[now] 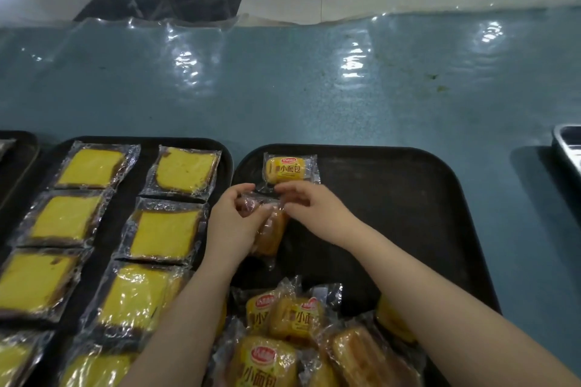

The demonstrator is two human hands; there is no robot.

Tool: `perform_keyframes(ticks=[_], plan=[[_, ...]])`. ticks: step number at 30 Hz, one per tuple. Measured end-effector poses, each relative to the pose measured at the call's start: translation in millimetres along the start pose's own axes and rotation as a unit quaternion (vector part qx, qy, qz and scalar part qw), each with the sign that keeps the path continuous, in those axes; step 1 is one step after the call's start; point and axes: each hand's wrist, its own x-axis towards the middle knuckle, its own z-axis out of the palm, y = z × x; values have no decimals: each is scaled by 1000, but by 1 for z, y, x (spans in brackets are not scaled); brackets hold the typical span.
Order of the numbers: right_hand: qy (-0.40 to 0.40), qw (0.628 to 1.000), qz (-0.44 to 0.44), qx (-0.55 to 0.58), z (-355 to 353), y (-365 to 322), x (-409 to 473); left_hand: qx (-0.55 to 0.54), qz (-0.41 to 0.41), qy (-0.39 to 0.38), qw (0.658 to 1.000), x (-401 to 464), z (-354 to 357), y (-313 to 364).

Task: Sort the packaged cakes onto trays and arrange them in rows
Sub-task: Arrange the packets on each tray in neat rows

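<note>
Crowding near tray (408,198): heaped bun packets (283,333)

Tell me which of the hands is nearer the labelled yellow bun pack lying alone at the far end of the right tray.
Right. The right hand has fingertips at the bun pack's near edge; the left hand sits lower-left, gripping another pack.

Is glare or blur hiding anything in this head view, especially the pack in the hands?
Head view: bright glare streaks on the table's plastic cover; wide-angle bending at the edges; the wrapped bun held by left hand and right hand is soft, its label unreadable; the placed bun's print is sharp.
</note>
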Motion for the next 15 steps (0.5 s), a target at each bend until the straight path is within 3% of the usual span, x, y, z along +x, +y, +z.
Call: perform_keyframes(ticks=[3,6,9,11,15], plan=[[-17,997,29,76,0,8,-21,-39,7,-13,999,-1,7,2],[89,988,66,105,-5,17,-34,8,30,-57,998,-6,17,3],[220,956,99,170,-20,28,-44,102,101,-95,985,-9,24,2],[275,940,99,173,-33,34,-50,100,114,-115,982,-6,27,1],[203,970,103,84,-32,37,-56,110,112,-119,980,-6,37,5]])
